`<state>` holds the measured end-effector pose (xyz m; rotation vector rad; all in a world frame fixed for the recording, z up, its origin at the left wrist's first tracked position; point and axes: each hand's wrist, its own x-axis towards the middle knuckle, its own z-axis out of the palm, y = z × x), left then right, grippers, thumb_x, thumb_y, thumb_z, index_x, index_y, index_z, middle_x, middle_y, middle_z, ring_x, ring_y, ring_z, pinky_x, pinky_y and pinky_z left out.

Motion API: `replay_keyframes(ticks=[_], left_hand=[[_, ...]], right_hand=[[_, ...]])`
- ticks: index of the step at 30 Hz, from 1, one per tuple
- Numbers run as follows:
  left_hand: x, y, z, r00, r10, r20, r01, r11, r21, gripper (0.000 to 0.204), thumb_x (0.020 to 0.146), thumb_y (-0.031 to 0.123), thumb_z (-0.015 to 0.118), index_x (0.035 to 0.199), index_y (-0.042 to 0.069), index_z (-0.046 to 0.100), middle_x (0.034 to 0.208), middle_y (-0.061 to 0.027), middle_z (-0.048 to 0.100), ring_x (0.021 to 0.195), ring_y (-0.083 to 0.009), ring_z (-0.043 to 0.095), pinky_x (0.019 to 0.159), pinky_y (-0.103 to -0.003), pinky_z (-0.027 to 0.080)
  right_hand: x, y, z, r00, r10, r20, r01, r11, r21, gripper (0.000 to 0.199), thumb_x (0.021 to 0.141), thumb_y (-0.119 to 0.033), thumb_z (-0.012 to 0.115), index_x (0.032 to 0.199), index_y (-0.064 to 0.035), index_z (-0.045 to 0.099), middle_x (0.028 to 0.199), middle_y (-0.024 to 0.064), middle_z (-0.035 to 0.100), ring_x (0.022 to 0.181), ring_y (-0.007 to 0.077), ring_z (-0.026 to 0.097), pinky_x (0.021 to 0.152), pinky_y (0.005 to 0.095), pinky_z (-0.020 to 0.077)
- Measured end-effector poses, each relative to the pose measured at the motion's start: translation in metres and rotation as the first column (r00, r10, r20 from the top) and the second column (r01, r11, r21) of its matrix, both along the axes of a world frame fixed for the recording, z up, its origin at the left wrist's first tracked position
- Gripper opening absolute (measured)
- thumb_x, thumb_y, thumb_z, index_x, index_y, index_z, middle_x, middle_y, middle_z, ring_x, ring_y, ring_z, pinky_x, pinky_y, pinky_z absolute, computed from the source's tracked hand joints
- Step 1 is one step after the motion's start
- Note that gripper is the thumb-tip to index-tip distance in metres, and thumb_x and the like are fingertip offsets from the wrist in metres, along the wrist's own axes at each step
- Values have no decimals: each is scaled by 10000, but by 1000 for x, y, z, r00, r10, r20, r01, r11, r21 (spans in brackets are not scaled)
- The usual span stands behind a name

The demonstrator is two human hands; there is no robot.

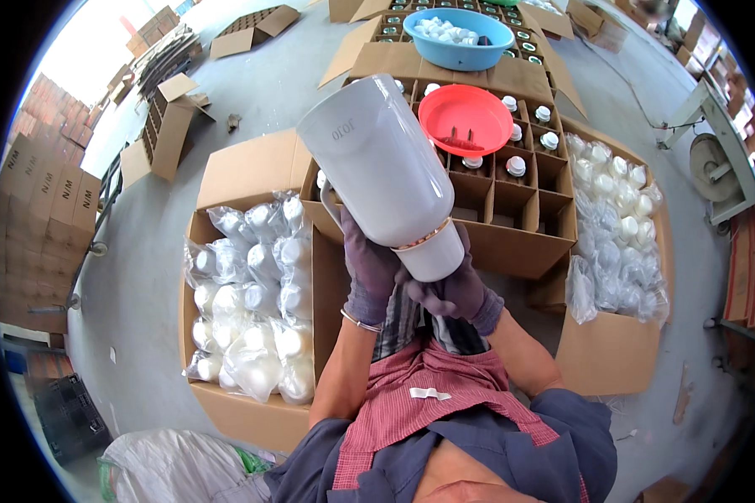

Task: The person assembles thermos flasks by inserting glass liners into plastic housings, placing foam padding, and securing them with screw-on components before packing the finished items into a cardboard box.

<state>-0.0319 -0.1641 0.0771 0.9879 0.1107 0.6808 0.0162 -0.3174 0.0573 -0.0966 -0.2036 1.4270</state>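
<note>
Both hands gloved, on one big white jug that is held up tilted in front of the body, wide end up and leaning left. Left hand grips the jug's lower left side, just below the handle; right hand is curled around the white end piece at the bottom, some fingertips hidden. Orange-brown band sits where end piece meets body. Behind the jug: divided carton with white-capped bottles in some cells, red basin on top holding dark red pieces. Farther back, blue basin full of small white items. Left carton and right carton hold plastic-wrapped white containers, one each side. Person wears a red checked apron.
</note>
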Motion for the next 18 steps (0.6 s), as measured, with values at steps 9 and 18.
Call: replay_keyframes(ticks=[9,18], left_hand=[[5,-2,-13,999,-3,46,19,936,-351,397,991,117,451,1376,40,395,1296,-94,531,1176,-231,574,962,-350,519],[1,0,-31,999,-37,27,46,800,-598,423,1032,317,411,1378,72,412,1287,-107,549,1179,-247,569,1000,-388,496]], right_hand=[[-11,13,26,706,-520,481,678,692,-247,814,962,-688,252,1436,-36,364,1298,151,568,1139,286,616,951,417,551],[-14,5,-2,-296,-166,941,900,282,333,993,746,-248,846,1483,-5,227,1366,156,417,1314,293,404,1065,423,407]])
